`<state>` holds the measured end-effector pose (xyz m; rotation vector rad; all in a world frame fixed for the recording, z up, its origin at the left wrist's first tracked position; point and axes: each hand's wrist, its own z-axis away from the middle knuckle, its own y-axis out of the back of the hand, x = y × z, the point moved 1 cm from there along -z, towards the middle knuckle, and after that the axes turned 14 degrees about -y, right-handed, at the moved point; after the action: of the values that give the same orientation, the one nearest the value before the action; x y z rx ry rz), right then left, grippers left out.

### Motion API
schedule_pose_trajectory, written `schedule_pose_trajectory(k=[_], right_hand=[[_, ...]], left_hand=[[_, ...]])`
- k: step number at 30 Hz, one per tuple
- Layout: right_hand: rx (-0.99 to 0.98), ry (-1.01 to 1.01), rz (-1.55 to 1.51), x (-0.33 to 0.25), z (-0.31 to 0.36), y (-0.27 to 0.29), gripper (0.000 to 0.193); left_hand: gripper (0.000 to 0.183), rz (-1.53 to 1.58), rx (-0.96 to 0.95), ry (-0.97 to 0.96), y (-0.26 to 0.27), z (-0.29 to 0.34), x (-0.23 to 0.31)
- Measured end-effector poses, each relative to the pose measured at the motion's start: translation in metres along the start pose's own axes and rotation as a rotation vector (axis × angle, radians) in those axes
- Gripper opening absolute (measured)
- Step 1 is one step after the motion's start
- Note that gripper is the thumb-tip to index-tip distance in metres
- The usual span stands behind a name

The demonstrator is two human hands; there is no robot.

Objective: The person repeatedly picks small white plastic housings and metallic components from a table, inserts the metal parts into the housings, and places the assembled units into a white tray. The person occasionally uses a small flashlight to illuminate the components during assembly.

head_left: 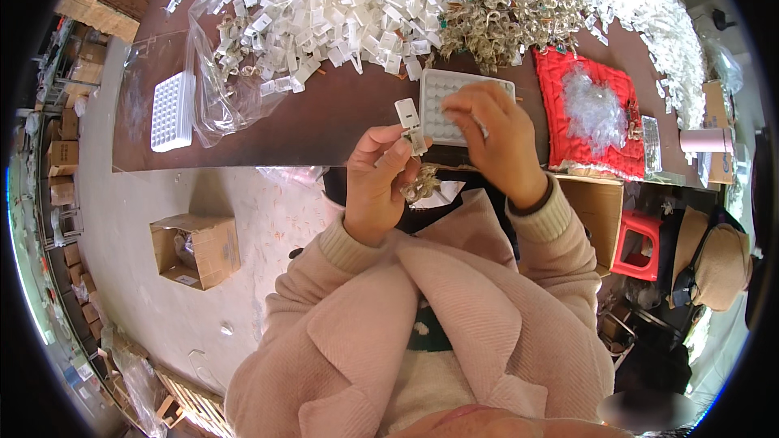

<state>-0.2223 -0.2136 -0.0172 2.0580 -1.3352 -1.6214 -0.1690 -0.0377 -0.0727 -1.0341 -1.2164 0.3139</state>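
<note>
My left hand (377, 178) pinches a small white plastic tag (407, 113) upright between thumb and fingers, at the front edge of the table. Below it, a bunch of small clear and brownish pieces (420, 185) sits at the curled lower fingers of the same hand. My right hand (501, 136) is over the white tray (428, 85), its fingers bent and drawn together. Whatever these fingertips hold, if anything, is too small or blurred to make out. Rows of round pockets show in the tray, partly covered by the hand.
Heaps of white plastic tags (349, 8) and clear-brown pieces (511, 12) cover the back of the brown table (268, 134). A red cloth (560, 105) with clear plastic bits lies at the right, a white pocketed tray (172, 112) at the left. Below are a cardboard box (213, 247) and red stool (637, 245).
</note>
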Motion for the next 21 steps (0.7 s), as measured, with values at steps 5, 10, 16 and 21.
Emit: schedule_pose_trajectory(k=[5,10,16,21], right_hand=[[-0.089,0.052,-0.026,-0.028,0.018,-0.002,0.024],[-0.073,0.03,-0.06,-0.035,0.02,-0.001,0.025],[0.057,0.06,-0.112,-0.034,0.02,-0.007,0.032],[-0.015,0.012,-0.236,-0.027,0.019,-0.01,0.03]], left_hand=[[0.017,-0.001,0.022,-0.058,-0.003,0.002,-0.001],[0.018,-0.001,0.02,-0.031,-0.004,0.004,0.003],[0.016,0.05,0.002,0.07,-0.004,0.005,0.001],[0.017,0.041,-0.022,0.15,0.0,0.004,-0.002]])
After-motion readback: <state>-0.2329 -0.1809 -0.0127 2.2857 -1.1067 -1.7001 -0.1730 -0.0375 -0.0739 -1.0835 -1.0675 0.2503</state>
